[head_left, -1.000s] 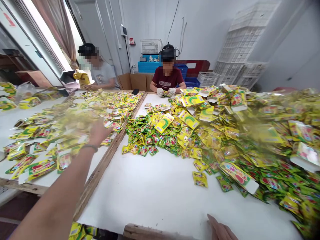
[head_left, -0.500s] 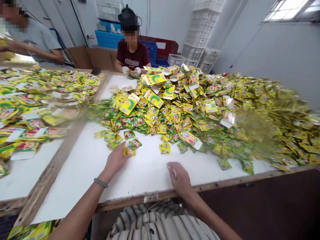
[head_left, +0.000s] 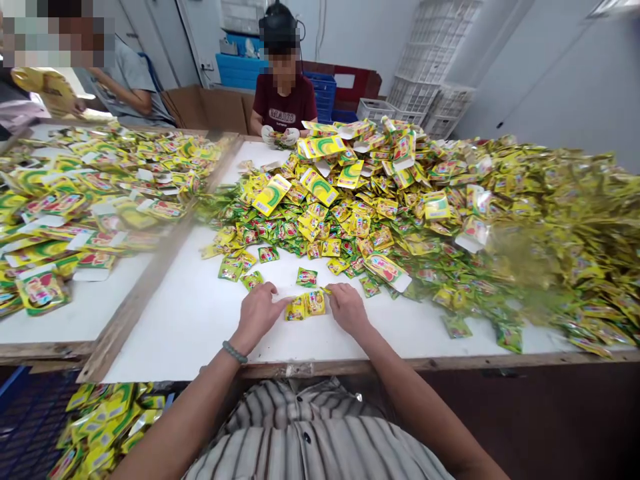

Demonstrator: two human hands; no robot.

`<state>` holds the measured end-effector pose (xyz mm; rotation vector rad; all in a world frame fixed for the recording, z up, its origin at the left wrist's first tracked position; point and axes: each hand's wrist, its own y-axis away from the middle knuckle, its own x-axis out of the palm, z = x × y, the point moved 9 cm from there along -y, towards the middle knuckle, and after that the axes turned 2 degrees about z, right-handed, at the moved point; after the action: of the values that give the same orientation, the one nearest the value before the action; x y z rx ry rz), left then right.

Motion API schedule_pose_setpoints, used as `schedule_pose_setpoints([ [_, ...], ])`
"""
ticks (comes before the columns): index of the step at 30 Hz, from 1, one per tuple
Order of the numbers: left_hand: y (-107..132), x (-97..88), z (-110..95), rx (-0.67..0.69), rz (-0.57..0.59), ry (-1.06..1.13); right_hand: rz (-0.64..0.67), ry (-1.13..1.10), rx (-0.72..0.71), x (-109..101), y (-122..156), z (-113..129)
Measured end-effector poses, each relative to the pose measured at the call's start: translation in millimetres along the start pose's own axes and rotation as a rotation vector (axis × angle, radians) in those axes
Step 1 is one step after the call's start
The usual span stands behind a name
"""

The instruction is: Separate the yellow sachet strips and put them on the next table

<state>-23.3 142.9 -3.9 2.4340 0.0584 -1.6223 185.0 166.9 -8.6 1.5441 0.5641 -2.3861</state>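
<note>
Two yellow sachets lie side by side on the white tabletop between my hands, a left sachet (head_left: 295, 309) and a right sachet (head_left: 315, 303). My left hand (head_left: 257, 312) is open, its thumb reaching to the edge of the left sachet and its index finger apart from it. My right hand (head_left: 349, 308) is closed at the fingertips on a thin yellow sachet (head_left: 325, 290), mostly hidden, beside the right one. Just beyond lies a green sachet (head_left: 307, 277); another green sachet (head_left: 253, 281) is by my left fingers.
A big heap of yellow and green sachets (head_left: 345, 230) with flat boxes (head_left: 320, 187) rises ahead. A wooden divider (head_left: 145, 287) separates more boxes (head_left: 45, 287) on the left. Across the table a gloved co-worker (head_left: 285, 107) handles sachets. Below left sits a crate of yellow packs (head_left: 107, 420).
My left hand has moved right and let go of a yellow sachet, now lying between the hands. My right hand has come up to the sachets. The view has shifted slightly.
</note>
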Motion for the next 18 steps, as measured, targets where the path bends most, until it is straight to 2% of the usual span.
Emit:
schedule_pose_setpoints([
  [4, -3, 29.3, -22, 0.022, 0.129, -0.077, -0.02, -0.263, 0.319, 2, 7, -38],
  [7, -7, 37.9, -25, 0.011, 0.181, -0.082, -0.029, -0.377, 0.446, 3, 10, -56],
  [10, -16, 27.9, -26, 0.016, 0.161, -0.046, -0.08, -0.524, 0.458, 2, 7, -63],
  [14, -41, 1.4, -30, -0.042, -0.026, 0.035, -0.052, -0.775, 0.419, 15, 0, -64],
  [16, -53, 1.0, -38, -0.049, -0.07, 0.102, -0.048, -0.829, 0.409, 20, -2, -63],
  [18, -62, 9.1, -47, -0.027, -0.068, 0.194, -0.063, -0.873, 0.405, 22, -3, -64],
])
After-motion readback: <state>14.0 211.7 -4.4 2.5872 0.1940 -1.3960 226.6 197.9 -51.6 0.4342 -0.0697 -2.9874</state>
